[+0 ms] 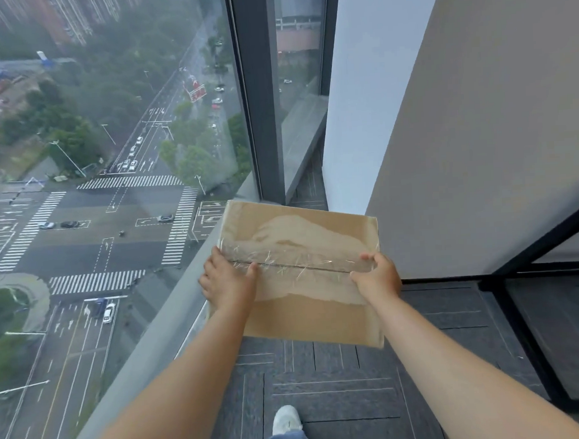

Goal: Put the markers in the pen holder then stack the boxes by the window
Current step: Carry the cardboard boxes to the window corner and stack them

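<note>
Item, nearest: my white shoe on the dark carpet-tile floor. Item: left hand and right hand, well apart, each clamped on an opposite side edge of one cardboard box, neither nearer than the other. Item: the box, straight ahead between my hands, its taped seam running hand to hand, left edge just beside the grey window ledge. Whether it rests on the floor, on another box, or hangs in my grip, I cannot tell. Beyond: window, dark mullion, grey wall to the right. Markers, pen holder: not in view.
</note>
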A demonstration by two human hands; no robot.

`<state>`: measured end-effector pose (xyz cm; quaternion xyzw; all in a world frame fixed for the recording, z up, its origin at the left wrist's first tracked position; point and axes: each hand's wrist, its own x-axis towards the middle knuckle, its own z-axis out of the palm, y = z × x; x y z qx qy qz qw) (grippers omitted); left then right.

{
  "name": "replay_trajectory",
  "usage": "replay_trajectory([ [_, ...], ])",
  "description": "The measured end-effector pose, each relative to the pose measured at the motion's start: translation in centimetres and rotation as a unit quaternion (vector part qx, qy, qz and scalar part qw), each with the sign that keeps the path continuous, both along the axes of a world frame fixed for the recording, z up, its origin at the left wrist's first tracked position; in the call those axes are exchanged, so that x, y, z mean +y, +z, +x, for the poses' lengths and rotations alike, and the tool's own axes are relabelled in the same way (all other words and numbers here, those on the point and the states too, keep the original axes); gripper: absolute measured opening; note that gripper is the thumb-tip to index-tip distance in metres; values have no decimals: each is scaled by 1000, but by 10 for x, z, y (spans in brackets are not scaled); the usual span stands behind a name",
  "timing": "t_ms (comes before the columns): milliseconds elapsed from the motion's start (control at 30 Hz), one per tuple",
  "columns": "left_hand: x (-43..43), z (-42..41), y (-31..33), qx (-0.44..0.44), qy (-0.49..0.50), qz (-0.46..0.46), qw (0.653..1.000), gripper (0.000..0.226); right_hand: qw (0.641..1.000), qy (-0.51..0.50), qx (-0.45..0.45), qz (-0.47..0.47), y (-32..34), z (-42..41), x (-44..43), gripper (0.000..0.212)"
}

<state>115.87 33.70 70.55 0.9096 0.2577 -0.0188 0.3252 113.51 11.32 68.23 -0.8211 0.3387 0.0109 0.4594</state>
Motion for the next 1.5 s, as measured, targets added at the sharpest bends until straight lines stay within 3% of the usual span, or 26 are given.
replay_trajectory([
  [300, 4, 96, -21, 38, 16, -10, 999, 88, 998, 40, 37, -4, -17, 108, 1, 30],
  [567, -8, 147, -49, 64, 83, -19, 994, 83, 987, 144, 66, 5, -43, 182, -17, 35],
  [867, -26, 194, -131, 83, 171, -66, 980, 63, 955, 270, 114, -46, -111, 280, -30, 44],
  [1067, -28, 230, -219, 125, 161, -71, 976, 41, 945, 285, 141, -80, -206, 338, -37, 48],
  [1300, -30, 278, -372, 147, 145, -101, 973, 17, 950, 257, 139, -110, -351, 411, -30, 40],
  [1500, -32, 319, -494, 124, 116, -124, 978, 18, 950, 238, 139, -145, -474, 447, -37, 32],
])
